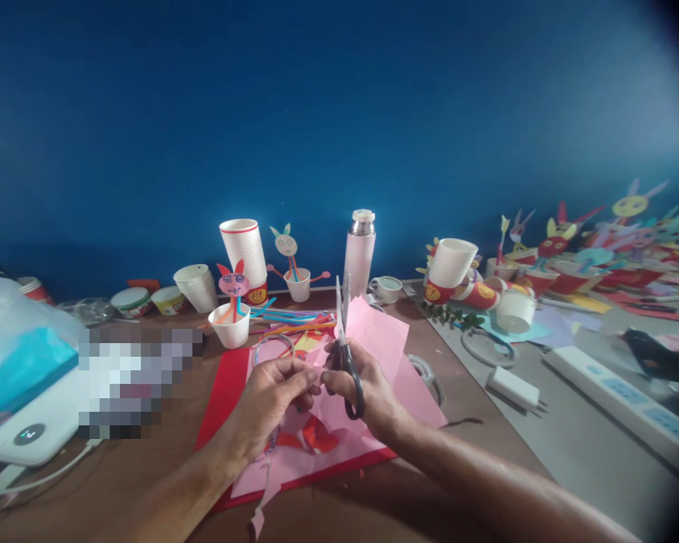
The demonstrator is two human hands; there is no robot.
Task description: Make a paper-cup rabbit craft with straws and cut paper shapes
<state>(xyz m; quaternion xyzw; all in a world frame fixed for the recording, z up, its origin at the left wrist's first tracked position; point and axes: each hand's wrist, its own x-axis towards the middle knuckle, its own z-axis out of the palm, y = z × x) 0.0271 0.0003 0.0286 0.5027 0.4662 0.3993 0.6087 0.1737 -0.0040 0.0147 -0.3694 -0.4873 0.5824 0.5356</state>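
Observation:
Over the middle of the table, my left hand (pixel 280 388) is closed, thumb against forefinger, on a small piece of pink paper (pixel 317 371), mostly hidden by the fingers. Close beside it, my right hand (pixel 367 385) has a pair of scissors (pixel 342 324) with black handles tucked in its grip. The blades point up and stand slightly apart. The right thumb and forefinger meet at the same bit of pink paper. Under and behind both hands lie larger pink sheets (pixel 379 332), some cut, on a red sheet (pixel 223 392). Orange-red scraps (pixel 320 437) lie below the hands.
Paper-cup figures (pixel 230 326) and stacked cups (pixel 243 249) stand behind, near a pink thermos (pixel 361 256). Pipe cleaners (pixel 294 317) lie before them. At right are a power strip (pixel 616 400), a charger (pixel 514 388) and more cup figures; at left, a white power bank (pixel 31 422).

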